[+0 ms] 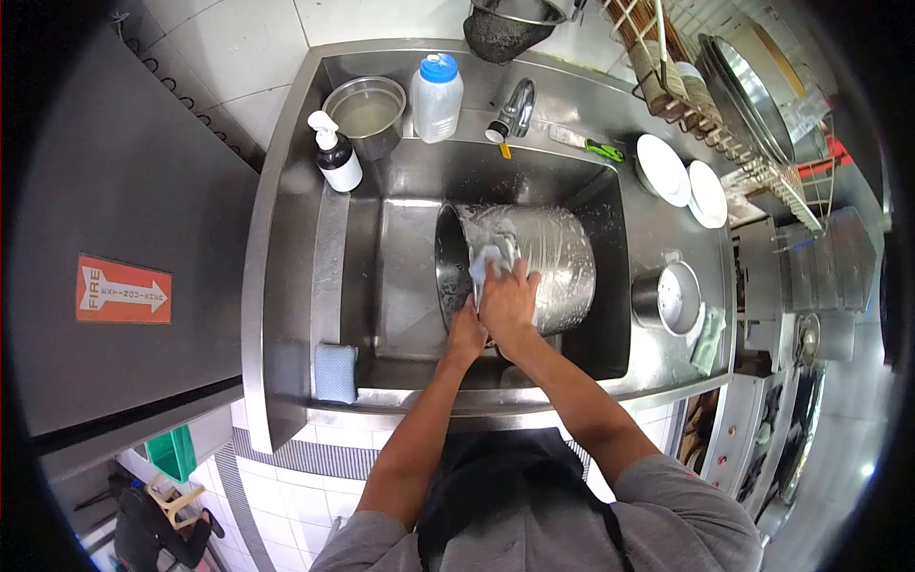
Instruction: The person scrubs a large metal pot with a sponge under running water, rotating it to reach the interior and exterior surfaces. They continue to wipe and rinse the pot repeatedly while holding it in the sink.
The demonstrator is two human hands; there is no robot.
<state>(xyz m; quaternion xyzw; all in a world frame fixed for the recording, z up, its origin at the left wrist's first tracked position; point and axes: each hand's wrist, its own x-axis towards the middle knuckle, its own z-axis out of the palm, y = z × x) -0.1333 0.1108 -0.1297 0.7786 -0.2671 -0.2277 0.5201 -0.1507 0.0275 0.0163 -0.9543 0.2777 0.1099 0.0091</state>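
A large metal pot (562, 267) lies on its side in the steel sink (400, 329), its mouth turned left and its wall streaked with suds. My left hand (466, 336) is closed on the pot's rim at the near side. Fingers of my right hand (508, 300) press a pale bluish scrubbing pad (489, 264) against the soapy outer wall, close to the rim. Part of the pad is hidden under those fingers. Behind the pot, the faucet (516, 112) rises from the sink's back ledge.
On the back ledge stand a pump bottle (337, 162), a metal container of liquid (366, 112) and a blue-capped jar (438, 100). A green-handled knife (586, 143), white bowls (662, 170) and a saucepan (667, 297) lie rightward. A blue sponge cloth (335, 373) sits front left.
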